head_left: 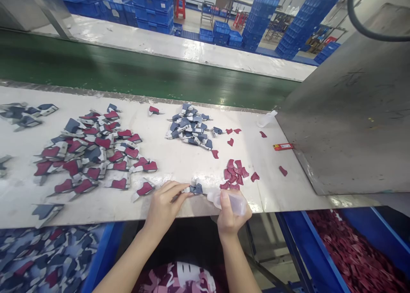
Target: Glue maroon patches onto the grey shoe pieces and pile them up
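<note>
My left hand (166, 201) pinches a small blue-grey and white plastic part (196, 189) just above the white table. In my right hand (233, 216) is a translucent squeeze bottle (235, 202), tilted so that its thin nozzle points left at the part. The nozzle tip is at or very near the part; contact is too small to tell. Beyond the bottle lies a heap of dark red curved pieces (235, 173). A pile of blue-grey and white parts (190, 126) sits farther back. On the left spreads a large group of similar parts with red pieces on them (92, 147).
A green conveyor belt (144, 73) runs behind the table. A metal box (352, 109) stands at the right. Blue bins hold parts (48, 259) at lower left and red pieces (355, 246) at lower right. A red-and-yellow stick-like item (283, 147) lies beside the box.
</note>
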Demonstrator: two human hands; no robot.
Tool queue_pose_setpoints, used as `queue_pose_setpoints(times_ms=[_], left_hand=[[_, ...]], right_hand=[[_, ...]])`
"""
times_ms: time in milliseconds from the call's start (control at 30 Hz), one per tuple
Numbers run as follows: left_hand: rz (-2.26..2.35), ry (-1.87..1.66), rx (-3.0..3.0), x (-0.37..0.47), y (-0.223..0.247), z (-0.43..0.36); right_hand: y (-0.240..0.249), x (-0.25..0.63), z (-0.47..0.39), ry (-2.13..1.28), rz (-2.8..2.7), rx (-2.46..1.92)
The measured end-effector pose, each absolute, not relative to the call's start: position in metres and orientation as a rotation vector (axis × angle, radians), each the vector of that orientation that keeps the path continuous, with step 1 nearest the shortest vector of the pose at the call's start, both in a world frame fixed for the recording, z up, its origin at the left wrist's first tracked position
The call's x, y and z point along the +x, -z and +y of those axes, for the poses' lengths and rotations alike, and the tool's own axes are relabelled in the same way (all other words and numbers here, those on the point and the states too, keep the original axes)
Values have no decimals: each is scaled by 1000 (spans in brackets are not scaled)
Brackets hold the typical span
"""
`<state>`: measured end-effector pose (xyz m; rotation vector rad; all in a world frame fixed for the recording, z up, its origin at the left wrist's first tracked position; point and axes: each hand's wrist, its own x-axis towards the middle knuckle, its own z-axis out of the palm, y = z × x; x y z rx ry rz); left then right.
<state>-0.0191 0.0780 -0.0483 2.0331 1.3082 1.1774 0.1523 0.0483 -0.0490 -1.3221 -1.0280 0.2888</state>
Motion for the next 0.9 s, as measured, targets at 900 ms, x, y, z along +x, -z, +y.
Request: queue_pose_setpoints(times_ms=[900], left_hand=[[1300,-1207,2044,-18,48,79]], right_hand=[[38,148,56,-358,-1118,-1381]])
